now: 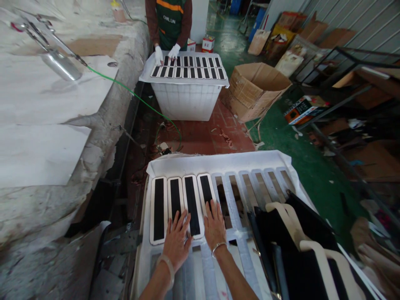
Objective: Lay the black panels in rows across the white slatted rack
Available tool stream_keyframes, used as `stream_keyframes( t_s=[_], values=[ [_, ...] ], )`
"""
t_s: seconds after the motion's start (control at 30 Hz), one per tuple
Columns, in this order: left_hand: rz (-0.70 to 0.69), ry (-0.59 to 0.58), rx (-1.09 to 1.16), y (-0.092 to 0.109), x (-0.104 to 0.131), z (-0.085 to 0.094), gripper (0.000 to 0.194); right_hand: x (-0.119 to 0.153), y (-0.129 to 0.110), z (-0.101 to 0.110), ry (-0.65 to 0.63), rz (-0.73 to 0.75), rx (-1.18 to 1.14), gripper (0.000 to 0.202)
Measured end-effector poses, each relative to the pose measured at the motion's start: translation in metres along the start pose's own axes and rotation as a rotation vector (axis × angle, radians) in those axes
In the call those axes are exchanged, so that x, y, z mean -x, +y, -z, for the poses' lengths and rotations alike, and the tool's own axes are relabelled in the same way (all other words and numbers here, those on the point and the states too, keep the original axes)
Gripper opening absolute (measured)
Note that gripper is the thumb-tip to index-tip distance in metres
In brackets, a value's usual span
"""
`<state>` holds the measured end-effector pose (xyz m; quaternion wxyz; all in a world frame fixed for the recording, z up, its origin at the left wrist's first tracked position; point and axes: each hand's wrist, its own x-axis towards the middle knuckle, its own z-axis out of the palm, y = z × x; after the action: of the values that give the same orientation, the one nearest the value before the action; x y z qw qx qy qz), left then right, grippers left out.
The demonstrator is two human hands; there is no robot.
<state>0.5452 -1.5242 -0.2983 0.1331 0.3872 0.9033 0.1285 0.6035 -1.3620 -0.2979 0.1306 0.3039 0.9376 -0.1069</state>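
My left hand [176,241] lies with fingers spread over the lower part of the second white-bordered panel [175,193], clasping nothing that I can see. My right hand [215,227] is flattened, fingers slightly apart, over the lower end of the fourth white-bordered panel [205,186]. Both sit in a side-by-side row at the left of the slotted board [238,214]; black pieces [300,268] with cream straps [287,221] lie to its right.

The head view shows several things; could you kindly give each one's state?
Near panels: four, side by side
Left hand: open, fingers spread
Right hand: open, touching rightmost near panel
Far panels: in two rows
Co-worker's hands: gloved
Cardboard box: open
Spray gun: hose attached
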Motion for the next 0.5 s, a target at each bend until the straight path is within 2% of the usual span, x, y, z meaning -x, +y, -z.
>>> stream_keyframes(
  t_s=[0.17, 0.33, 0.5],
  values=[
    [-0.008, 0.023, -0.019, -0.002, 0.0, -0.003, 0.062, 0.0, 0.0, -0.003, 0.001, -0.017, -0.056, 0.053],
    [-0.028, 0.008, -0.04, -0.003, 0.0, -0.004, 0.066, 0.001, -0.003, -0.001, 0.0, -0.022, -0.015, 0.054],
    [-0.091, 0.138, -0.14, -0.002, 0.009, -0.014, 0.072, 0.002, 0.0, -0.007, 0.029, 0.009, 0.01, 0.054]
  ],
)
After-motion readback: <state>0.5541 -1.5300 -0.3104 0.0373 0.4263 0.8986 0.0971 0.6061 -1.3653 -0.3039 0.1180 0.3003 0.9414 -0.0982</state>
